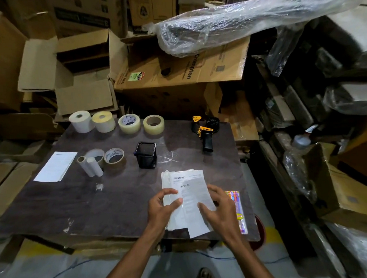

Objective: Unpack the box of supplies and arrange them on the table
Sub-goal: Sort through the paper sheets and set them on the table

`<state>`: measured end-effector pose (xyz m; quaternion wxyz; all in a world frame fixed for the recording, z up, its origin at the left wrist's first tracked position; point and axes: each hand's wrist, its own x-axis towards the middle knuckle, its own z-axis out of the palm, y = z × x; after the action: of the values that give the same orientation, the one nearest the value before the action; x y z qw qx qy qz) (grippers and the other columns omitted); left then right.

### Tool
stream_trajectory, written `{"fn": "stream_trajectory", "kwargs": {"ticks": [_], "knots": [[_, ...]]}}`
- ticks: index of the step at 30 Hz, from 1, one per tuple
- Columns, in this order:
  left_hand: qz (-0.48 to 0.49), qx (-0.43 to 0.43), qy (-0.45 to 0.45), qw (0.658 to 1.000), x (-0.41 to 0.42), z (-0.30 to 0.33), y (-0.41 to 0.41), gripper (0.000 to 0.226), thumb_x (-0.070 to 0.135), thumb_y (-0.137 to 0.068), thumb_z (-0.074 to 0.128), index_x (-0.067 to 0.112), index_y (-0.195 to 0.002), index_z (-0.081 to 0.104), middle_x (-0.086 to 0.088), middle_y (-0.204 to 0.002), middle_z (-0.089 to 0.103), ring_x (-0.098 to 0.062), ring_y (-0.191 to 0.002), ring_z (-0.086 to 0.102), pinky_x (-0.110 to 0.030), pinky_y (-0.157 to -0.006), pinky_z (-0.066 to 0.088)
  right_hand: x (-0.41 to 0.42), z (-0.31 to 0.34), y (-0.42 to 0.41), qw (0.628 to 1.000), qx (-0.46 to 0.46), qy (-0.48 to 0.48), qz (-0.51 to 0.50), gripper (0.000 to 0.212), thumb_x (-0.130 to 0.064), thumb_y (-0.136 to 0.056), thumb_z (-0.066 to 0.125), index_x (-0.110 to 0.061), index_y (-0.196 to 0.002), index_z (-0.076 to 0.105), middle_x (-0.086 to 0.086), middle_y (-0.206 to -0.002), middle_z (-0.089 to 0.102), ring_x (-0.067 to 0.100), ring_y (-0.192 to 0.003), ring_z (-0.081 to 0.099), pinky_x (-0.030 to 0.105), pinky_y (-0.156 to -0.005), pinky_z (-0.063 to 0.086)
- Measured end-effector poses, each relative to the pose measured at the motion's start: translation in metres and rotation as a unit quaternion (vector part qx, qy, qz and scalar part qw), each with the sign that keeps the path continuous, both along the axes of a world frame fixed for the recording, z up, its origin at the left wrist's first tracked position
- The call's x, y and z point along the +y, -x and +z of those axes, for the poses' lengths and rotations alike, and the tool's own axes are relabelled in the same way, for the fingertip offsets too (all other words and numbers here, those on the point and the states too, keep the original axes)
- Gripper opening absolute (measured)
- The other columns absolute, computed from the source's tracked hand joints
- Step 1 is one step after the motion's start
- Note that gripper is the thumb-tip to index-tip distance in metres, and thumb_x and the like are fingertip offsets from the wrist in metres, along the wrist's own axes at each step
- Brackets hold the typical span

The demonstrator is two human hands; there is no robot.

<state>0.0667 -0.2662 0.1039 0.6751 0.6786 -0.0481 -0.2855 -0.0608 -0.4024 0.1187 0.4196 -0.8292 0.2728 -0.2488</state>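
Observation:
A stack of white printed paper slips [188, 188] lies at the near right of the dark table [115, 201]. My left hand [162, 208] pinches the stack's left edge, thumb on top. My right hand [221, 209] rests on its right side with curled fingers on the sheets. A pack of colourful pens [239, 212] lies partly under my right hand. Along the far edge stand two label rolls [81, 120] and two clear tape rolls [141, 124]. A tape dispenser [205, 131] lies at the far right.
A black mesh pen holder [146, 155] stands mid-table. To its left are smaller tape rolls and paper tubes [100, 160] and a white sheet [55, 166]. An open cardboard box [84, 74] sits behind the table among stacked cartons. Plastic-wrapped goods crowd the right side.

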Motion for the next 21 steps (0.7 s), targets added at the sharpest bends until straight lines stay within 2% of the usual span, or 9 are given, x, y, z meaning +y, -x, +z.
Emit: {"fn": "stream_trajectory", "kwargs": {"ticks": [2,4,8,10,11,15,18,21], "knots": [[-0.003,0.005,0.002,1.0,0.001,0.002,0.001,0.023,0.006,-0.075,0.081,0.014,-0.094,0.069,-0.003,-0.109,0.07,-0.028,-0.093,0.07,-0.039,-0.067,0.062,0.005,-0.003,0.0,0.999,-0.005,0.029,0.014,0.041,-0.024,-0.084,0.073,-0.018,-0.124,0.067,-0.017,-0.138,0.052,-0.011,-0.114,0.052,0.003,-0.087,0.045],[-0.007,0.007,0.008,1.0,0.002,0.003,0.002,0.023,0.005,-0.077,0.079,0.013,-0.095,0.068,-0.003,-0.11,0.069,-0.027,-0.092,0.069,-0.037,-0.067,0.061,0.009,-0.007,-0.001,0.998,0.0,0.054,0.022,0.038,-0.026,-0.088,0.069,-0.018,-0.124,0.066,-0.012,-0.147,0.045,-0.004,-0.12,0.051,0.001,-0.091,0.04],[-0.004,0.016,0.009,1.0,0.003,0.002,0.003,0.024,0.007,-0.077,0.08,0.014,-0.096,0.068,-0.002,-0.107,0.07,-0.025,-0.089,0.07,-0.034,-0.062,0.06,0.011,-0.013,-0.001,0.995,0.031,0.084,0.037,0.032,-0.031,-0.092,0.064,-0.021,-0.122,0.067,-0.009,-0.152,0.041,0.007,-0.126,0.051,0.013,-0.097,0.044],[-0.003,0.032,0.018,0.999,0.003,-0.001,0.003,0.024,0.008,-0.077,0.081,0.015,-0.097,0.069,-0.006,-0.109,0.071,-0.028,-0.091,0.071,-0.037,-0.064,0.06,0.011,-0.016,-0.001,0.991,0.044,0.121,0.045,0.031,-0.031,-0.092,0.064,-0.022,-0.121,0.067,-0.008,-0.153,0.04,0.01,-0.129,0.048,0.021,-0.101,0.045],[-0.004,0.04,0.024,0.999,0.004,-0.003,0.003,0.025,0.008,-0.076,0.081,0.016,-0.097,0.069,-0.008,-0.111,0.071,-0.029,-0.092,0.071,-0.039,-0.066,0.061,0.011,-0.016,-0.001,0.989,0.046,0.135,0.049,0.03,-0.031,-0.092,0.065,-0.022,-0.121,0.067,-0.007,-0.153,0.04,0.011,-0.131,0.047,0.021,-0.103,0.043],[0.0,0.048,0.027,0.998,0.005,-0.005,0.004,0.024,0.008,-0.077,0.08,0.016,-0.097,0.069,-0.008,-0.112,0.07,-0.029,-0.093,0.071,-0.039,-0.067,0.06,0.011,-0.015,-0.003,0.984,0.05,0.16,0.055,0.031,-0.034,-0.094,0.062,-0.022,-0.121,0.067,-0.003,-0.151,0.044,0.014,-0.138,0.04,0.01,-0.109,0.021],[0.001,0.04,0.031,0.999,0.006,-0.005,0.004,0.024,0.007,-0.077,0.08,0.015,-0.096,0.069,-0.008,-0.111,0.071,-0.029,-0.093,0.071,-0.038,-0.066,0.06,0.012,-0.012,-0.003,0.985,0.052,0.157,0.052,0.033,-0.037,-0.093,0.061,-0.021,-0.12,0.068,-0.003,-0.151,0.043,0.01,-0.136,0.04,0.005,-0.106,0.018],[0.001,0.031,0.027,0.999,0.007,-0.006,0.003,0.023,0.008,-0.076,0.081,0.016,-0.095,0.07,-0.008,-0.113,0.07,-0.03,-0.095,0.07,-0.039,-0.068,0.061,0.013,-0.011,-0.004,0.987,0.051,0.144,0.05,0.036,-0.039,-0.091,0.063,-0.021,-0.121,0.067,-0.006,-0.153,0.039,-0.003,-0.131,0.033,-0.002,-0.1,0.021]]}}
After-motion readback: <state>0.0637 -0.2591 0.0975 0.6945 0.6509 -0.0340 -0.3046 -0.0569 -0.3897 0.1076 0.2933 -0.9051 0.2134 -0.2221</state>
